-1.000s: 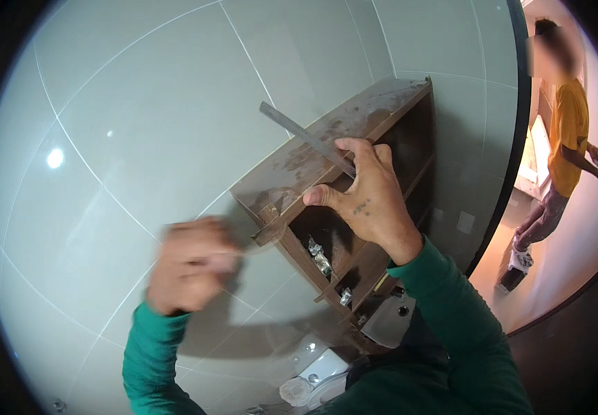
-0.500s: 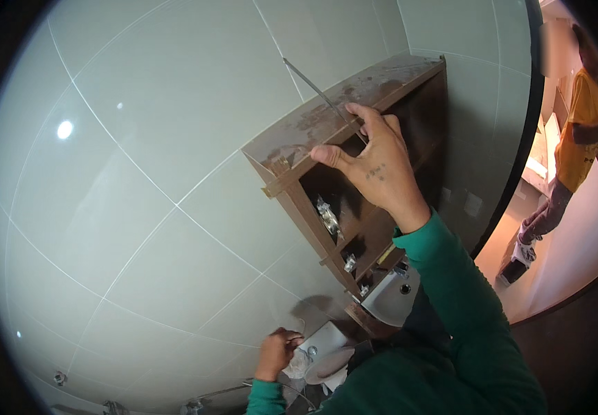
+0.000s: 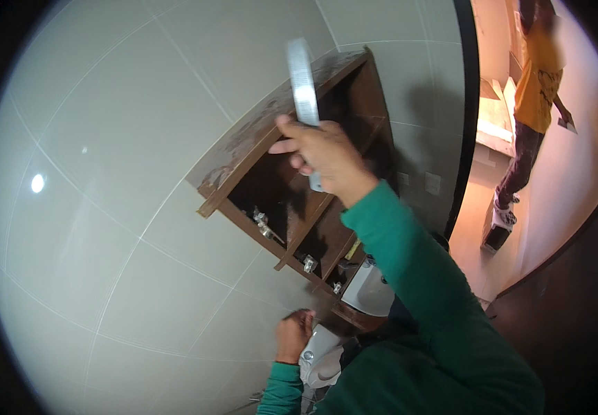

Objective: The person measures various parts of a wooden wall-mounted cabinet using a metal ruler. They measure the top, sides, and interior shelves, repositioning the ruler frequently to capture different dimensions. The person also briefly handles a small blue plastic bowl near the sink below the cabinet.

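Right hand [image 3: 321,153] has a grip on a flat metal strip [image 3: 304,86], shiny grey, blurred. Strip sticks up past the fingers, tilted slightly left at the top; a pale end shows below the palm (likely the same piece, can't confirm). In view it overlaps the dusty top board [image 3: 217,155] of the brown wooden cabinet [image 3: 311,223]; can't tell if they touch.

Left hand [image 3: 294,337] is low, beside the toilet [image 3: 321,342], fingers curled in. Can't tell if it's grasping anything.

Silvery fittings [image 3: 263,223] sit in the cabinet's near-left openings. Sink [image 3: 368,290] is just beside its lower end. Tiled wall [image 3: 105,277] behind. Far right, past a dark upright edge: person in a yellow shirt [image 3: 538,97], one arm lowered, small flat piece [image 3: 567,126] at that hand.
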### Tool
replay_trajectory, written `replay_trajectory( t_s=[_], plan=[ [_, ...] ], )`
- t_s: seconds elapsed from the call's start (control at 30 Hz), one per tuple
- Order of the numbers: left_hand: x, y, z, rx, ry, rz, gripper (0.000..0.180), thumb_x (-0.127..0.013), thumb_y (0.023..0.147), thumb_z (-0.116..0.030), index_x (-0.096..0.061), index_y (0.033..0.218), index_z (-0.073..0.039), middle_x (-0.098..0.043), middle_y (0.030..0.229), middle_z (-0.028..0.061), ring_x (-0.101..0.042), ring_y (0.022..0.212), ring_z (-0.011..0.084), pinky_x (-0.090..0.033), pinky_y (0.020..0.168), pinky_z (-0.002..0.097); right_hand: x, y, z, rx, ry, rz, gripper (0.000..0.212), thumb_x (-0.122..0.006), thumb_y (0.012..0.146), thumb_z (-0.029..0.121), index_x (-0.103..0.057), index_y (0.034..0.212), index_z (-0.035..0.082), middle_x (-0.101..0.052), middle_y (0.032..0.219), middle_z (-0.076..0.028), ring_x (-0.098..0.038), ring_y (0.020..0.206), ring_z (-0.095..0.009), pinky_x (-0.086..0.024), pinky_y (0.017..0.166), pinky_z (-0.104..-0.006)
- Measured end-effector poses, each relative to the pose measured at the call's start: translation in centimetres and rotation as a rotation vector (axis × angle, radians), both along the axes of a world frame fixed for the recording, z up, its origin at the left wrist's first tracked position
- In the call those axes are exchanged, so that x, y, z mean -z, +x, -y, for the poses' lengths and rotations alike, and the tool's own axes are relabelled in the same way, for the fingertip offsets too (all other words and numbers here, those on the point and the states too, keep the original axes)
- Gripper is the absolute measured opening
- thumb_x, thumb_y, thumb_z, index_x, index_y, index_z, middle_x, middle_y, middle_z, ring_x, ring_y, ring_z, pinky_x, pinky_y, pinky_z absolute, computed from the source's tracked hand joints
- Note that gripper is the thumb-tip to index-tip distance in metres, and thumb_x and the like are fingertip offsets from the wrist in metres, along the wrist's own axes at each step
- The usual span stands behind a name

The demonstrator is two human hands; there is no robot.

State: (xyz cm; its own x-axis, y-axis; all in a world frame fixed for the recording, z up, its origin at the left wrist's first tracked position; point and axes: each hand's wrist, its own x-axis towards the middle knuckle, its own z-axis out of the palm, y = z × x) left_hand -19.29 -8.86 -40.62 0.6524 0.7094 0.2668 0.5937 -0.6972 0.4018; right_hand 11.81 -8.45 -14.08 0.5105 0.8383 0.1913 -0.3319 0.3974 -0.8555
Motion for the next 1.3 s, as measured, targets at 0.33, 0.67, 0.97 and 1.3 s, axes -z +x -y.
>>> replay_trajectory(
  t_s=[0.33,0.67,0.97,1.3],
  plan=[
    [-18.9,3.1,2.6,-0.159,0.312,0.523,0.008,-0.074,0.092,-0.005,-0.075,0.098,0.0,-0.074,0.096,0.0136,-0.07,0.088,0.0259,-0.056,0.077,0.0333,-1.0,-0.5,-1.0,0.189,-0.099,0.233,0.034,-0.079,0.091,0.025,-0.072,0.091,-0.008,-0.074,0.079,-0.014,-0.058,0.059,-0.012,-0.049,0.054,-0.0286],
    [-29.2,9.7,-2.2,-0.037,0.983,0.253,0.043,-0.08,0.087,-0.014,-0.069,0.128,-0.008,-0.064,0.136,0.0128,-0.057,0.122,0.0318,-0.046,0.104,0.0442,-1.4,1.8,3.0,0.634,-0.188,1.003,0.032,-0.069,0.096,0.027,-0.071,0.109,-0.002,-0.075,0.099,-0.021,-0.072,0.081,-0.035,-0.056,0.079,-0.0421],
    [-29.6,9.9,-4.9,0.038,1.056,0.11,0.033,-0.078,0.087,-0.011,-0.076,0.119,-0.011,-0.075,0.116,0.0046,-0.064,0.112,0.0295,-0.044,0.107,0.049,2.7,4.5,1.2,0.655,0.106,1.529,0.076,-0.062,0.08,-0.005,-0.055,0.15,0.025,-0.05,0.156,-0.004,-0.056,0.111,-0.034,-0.053,0.1,-0.0433],
    [-29.3,10.4,-5.4,0.021,1.031,0.158,0.036,-0.081,0.085,-0.012,-0.077,0.121,-0.017,-0.075,0.114,0.002,-0.062,0.117,0.0326,-0.035,0.117,0.0607,3.0,14.9,-1.6,0.823,0.098,1.533,0.078,-0.058,0.078,-0.011,-0.056,0.149,0.022,-0.054,0.154,-0.001,-0.055,0.098,-0.034,-0.054,0.096,-0.0405]
  ],
)
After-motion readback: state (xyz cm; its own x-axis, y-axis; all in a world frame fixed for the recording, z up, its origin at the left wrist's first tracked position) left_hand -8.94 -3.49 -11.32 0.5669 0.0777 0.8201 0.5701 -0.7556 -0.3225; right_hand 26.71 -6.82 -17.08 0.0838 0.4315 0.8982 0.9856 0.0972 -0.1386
